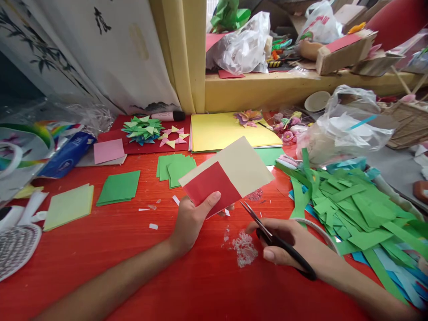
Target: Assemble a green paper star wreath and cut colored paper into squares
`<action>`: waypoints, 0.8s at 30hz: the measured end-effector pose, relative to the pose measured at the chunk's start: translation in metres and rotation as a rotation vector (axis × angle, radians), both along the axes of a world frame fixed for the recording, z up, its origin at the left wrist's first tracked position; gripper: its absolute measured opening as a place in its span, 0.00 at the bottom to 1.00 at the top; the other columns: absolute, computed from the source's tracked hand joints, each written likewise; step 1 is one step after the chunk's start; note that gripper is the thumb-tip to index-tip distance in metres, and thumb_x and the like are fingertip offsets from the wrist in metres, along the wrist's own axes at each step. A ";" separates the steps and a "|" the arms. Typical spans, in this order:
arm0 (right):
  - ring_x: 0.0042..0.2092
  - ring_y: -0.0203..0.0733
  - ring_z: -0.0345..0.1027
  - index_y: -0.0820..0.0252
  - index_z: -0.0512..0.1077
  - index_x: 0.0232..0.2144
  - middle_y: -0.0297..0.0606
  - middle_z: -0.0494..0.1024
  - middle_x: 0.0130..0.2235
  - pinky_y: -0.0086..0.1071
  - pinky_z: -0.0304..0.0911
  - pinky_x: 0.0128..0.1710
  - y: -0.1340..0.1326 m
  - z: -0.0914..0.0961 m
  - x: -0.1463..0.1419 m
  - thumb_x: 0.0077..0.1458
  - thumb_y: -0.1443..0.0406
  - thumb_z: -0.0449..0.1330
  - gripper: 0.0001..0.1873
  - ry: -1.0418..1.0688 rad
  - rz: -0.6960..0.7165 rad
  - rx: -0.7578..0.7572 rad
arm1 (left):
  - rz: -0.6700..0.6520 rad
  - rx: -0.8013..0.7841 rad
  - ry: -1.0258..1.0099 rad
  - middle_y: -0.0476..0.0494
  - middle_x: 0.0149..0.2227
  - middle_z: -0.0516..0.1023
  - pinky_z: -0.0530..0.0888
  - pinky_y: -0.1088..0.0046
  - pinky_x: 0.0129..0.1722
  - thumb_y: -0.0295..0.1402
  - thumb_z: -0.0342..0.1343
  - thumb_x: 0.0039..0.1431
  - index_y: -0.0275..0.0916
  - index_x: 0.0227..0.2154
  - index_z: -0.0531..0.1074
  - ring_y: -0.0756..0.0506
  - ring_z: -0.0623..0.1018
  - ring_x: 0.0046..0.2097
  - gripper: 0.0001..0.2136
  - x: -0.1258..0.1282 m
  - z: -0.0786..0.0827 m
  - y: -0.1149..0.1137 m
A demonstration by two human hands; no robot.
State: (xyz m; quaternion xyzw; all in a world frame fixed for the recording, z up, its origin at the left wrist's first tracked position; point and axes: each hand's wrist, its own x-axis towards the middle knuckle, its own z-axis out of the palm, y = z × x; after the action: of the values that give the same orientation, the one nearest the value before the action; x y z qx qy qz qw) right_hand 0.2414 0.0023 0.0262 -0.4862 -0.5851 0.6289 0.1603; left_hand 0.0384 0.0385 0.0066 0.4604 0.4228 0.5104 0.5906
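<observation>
Curtain (133,67) char. (101,21), red txt (319,21) on bag (326,32), both illegible

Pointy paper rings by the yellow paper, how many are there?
2: the green ring, with blue showing at its front, and the pink-and-yellow ring just right of it. Another could be hidden underneath.

Mod. bright, soft lt w/ faint sheen on red tabletop (100,240), btm darker, pic corners stretched & blurry.

Paper sheets (230,174) left of scissors (276,241) — paper strips (363,203) farther right, marker (167,116) behind.
</observation>
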 end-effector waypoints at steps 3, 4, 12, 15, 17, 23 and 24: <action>0.31 0.36 0.60 0.58 0.70 0.40 0.33 0.67 0.29 0.27 0.57 0.30 -0.001 0.000 -0.002 0.47 0.52 0.60 0.21 -0.033 -0.012 0.018 | -0.062 0.011 0.074 0.44 0.27 0.79 0.75 0.73 0.30 0.35 0.53 0.56 0.35 0.26 0.74 0.46 0.78 0.29 0.09 -0.001 0.002 -0.003; 0.32 0.37 0.61 0.58 0.70 0.40 0.34 0.68 0.30 0.27 0.58 0.31 -0.001 0.000 -0.002 0.46 0.52 0.60 0.21 -0.042 -0.021 0.022 | -0.076 0.003 0.101 0.44 0.27 0.79 0.75 0.73 0.30 0.35 0.54 0.55 0.35 0.26 0.74 0.47 0.78 0.29 0.09 -0.001 0.003 -0.004; 0.32 0.37 0.62 0.58 0.68 0.43 0.34 0.69 0.32 0.27 0.59 0.30 -0.001 -0.001 -0.002 0.47 0.51 0.60 0.24 -0.043 -0.040 0.032 | -0.018 -0.052 0.233 0.44 0.28 0.78 0.75 0.72 0.31 0.37 0.58 0.50 0.36 0.23 0.74 0.46 0.77 0.30 0.09 -0.002 0.002 -0.009; 0.31 0.35 0.61 0.59 0.68 0.44 0.34 0.69 0.32 0.26 0.57 0.29 -0.002 -0.003 -0.002 0.47 0.51 0.60 0.24 -0.047 -0.042 0.034 | -0.008 -0.037 0.207 0.47 0.27 0.78 0.75 0.73 0.30 0.36 0.59 0.50 0.37 0.24 0.73 0.47 0.77 0.29 0.08 -0.001 0.002 -0.009; 0.30 0.34 0.61 0.59 0.67 0.45 0.34 0.69 0.32 0.26 0.57 0.28 -0.002 -0.004 -0.002 0.47 0.50 0.59 0.26 -0.050 -0.035 0.033 | 0.011 -0.013 0.191 0.49 0.26 0.78 0.74 0.75 0.29 0.35 0.59 0.50 0.38 0.24 0.73 0.48 0.76 0.29 0.06 0.000 0.002 -0.010; 0.30 0.37 0.62 0.59 0.67 0.46 0.37 0.70 0.33 0.27 0.57 0.28 -0.002 0.002 -0.003 0.46 0.47 0.59 0.30 -0.089 -0.055 0.032 | 0.008 0.022 0.228 0.48 0.29 0.79 0.74 0.73 0.31 0.35 0.58 0.51 0.39 0.26 0.73 0.47 0.77 0.32 0.06 0.000 0.001 -0.011; 0.31 0.37 0.62 0.60 0.68 0.46 0.37 0.70 0.32 0.27 0.57 0.28 -0.002 0.004 -0.004 0.46 0.47 0.59 0.30 -0.098 -0.061 0.038 | 0.004 0.029 0.233 0.48 0.30 0.79 0.74 0.73 0.32 0.36 0.58 0.51 0.39 0.27 0.73 0.47 0.77 0.32 0.06 0.000 0.000 -0.011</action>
State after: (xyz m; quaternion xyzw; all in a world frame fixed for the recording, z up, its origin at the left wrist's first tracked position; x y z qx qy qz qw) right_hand 0.2374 0.0000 0.0297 -0.5309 -0.5891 0.5879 0.1595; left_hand 0.0386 0.0280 0.0070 0.5242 0.4823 0.4607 0.5295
